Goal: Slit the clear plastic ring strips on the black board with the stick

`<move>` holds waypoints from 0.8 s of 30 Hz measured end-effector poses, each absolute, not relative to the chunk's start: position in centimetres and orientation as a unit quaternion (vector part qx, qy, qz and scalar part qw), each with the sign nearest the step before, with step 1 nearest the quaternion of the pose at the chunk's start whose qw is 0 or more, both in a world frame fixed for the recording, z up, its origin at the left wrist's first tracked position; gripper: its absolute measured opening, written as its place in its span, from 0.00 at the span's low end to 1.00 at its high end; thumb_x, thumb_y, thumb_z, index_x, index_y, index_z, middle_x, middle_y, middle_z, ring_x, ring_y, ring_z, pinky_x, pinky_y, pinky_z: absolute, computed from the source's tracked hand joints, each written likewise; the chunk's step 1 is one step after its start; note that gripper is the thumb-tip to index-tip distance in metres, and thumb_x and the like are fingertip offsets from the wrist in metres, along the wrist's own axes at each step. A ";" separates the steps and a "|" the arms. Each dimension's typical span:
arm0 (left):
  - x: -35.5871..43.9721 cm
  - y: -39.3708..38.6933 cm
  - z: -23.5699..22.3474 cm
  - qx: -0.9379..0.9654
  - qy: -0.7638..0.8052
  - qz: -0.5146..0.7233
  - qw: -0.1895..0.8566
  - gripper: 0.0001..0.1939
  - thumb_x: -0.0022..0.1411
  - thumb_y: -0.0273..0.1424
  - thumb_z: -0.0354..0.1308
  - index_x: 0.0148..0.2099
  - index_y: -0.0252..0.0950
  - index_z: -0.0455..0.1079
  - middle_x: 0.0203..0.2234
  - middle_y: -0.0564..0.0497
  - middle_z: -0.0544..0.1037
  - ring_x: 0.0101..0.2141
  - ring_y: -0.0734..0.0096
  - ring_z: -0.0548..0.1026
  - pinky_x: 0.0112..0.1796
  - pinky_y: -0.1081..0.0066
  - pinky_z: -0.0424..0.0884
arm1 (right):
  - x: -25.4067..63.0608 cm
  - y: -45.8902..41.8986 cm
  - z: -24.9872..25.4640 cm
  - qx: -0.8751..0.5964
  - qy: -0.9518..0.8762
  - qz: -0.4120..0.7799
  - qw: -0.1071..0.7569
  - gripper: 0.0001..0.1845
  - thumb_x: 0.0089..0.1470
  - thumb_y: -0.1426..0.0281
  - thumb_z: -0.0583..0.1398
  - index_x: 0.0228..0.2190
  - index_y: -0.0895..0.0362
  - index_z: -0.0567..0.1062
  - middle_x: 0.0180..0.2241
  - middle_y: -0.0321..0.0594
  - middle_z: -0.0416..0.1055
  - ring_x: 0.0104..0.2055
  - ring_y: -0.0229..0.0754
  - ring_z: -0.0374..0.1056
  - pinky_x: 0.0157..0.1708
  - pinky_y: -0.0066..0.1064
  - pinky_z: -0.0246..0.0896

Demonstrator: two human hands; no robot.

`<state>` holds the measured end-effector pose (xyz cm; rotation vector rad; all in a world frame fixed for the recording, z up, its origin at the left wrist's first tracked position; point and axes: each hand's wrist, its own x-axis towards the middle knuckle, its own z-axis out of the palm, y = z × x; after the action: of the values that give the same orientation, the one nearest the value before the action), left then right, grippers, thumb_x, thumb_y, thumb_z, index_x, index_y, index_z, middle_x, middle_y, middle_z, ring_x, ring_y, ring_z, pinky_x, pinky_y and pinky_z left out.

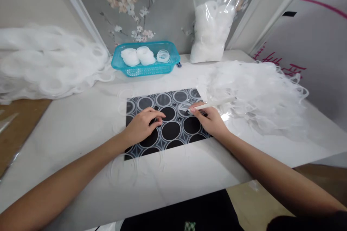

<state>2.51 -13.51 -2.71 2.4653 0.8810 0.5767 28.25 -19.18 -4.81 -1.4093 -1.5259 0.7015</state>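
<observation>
A dark sheet (171, 130) with a pattern of pale rings lies on the white table. My left hand (143, 122) hovers at or rests on its left half; the fingers are curved and a gap shows between thumb and forefinger, with nothing seen in them. On the sheet's right side, my right hand (211, 117) is closed around a slim white pen-like tool (202, 106). The tool's dark tip points down at a ring (182, 109) on the sheet; whether it is a pen or a knife, I cannot tell. Faint clear rings (123, 171) lie around the sheet.
Behind the sheet stands a blue plastic basket (143, 70) with bundles of white rings. A clear zip bag (210, 32) of white material leans on the wall. Heaps of translucent white rings lie at left (51, 61) and right (260, 97).
</observation>
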 end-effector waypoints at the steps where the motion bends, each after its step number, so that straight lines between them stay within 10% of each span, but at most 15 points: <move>1: 2.3 -13.5 -2.7 0.892 0.324 0.211 0.236 0.07 0.65 0.28 0.54 0.45 0.39 0.71 0.32 0.52 0.77 0.39 0.67 0.75 0.42 0.63 0.73 | 28.3 -19.2 -4.8 -0.572 -0.618 0.287 0.457 0.15 0.59 0.56 0.56 0.32 0.53 0.76 0.36 0.41 0.77 0.39 0.47 0.73 0.41 0.38 0.68; 24: 3.3 -12.4 -3.7 0.938 0.269 0.143 0.166 0.10 0.68 0.26 0.46 0.38 0.36 0.67 0.48 0.44 0.70 0.50 0.59 0.67 0.51 0.53 0.65 | 28.8 -19.0 -5.2 -0.558 -0.628 0.282 0.463 0.16 0.60 0.56 0.56 0.34 0.54 0.77 0.38 0.41 0.78 0.43 0.49 0.73 0.45 0.41 0.66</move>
<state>3.25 -12.41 -3.73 2.6713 0.7662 0.4063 28.80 -19.02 -5.16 -1.3719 -1.5449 0.6925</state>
